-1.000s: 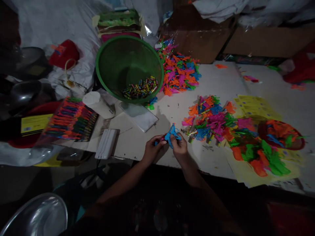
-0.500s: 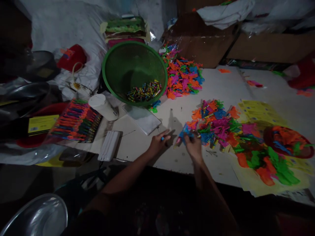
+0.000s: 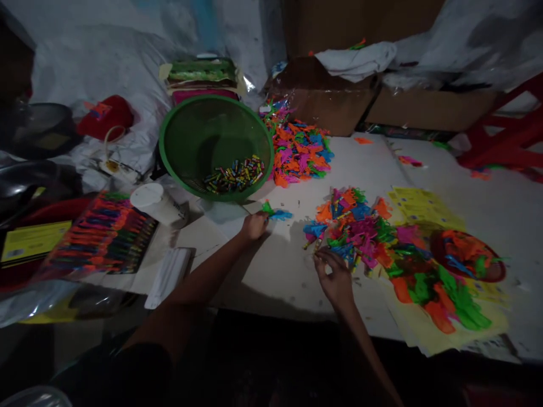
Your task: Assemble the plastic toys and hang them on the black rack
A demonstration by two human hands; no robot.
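My left hand [image 3: 255, 225] is closed at the front rim of the green basket. From its fingertips a limp blue piece [image 3: 280, 215] sticks out to the right, with a bright green piece [image 3: 267, 207] just behind it. My right hand [image 3: 335, 277] pinches thumb and forefinger at a small patterned tube [image 3: 318, 245] on the near left edge of a pile of limp coloured pieces [image 3: 365, 226]. A blue piece [image 3: 314, 229] with another such tube lies beside these fingertips. Dim light hides the exact grip of both hands.
The green basket [image 3: 165, 148] holds many small tubes [image 3: 235, 174]. Behind it is a heap of coloured pieces [image 3: 299, 152]. At left are a white cup [image 3: 159, 204], a white power strip [image 3: 169, 277] and a filled clear bag [image 3: 99, 237]. A red dish [image 3: 504, 272] sits at right.
My left hand has moved forward and left to the basket's front; the green and blue pieces there now lie further right. My right hand has let go of a blue piece. The view has shifted.
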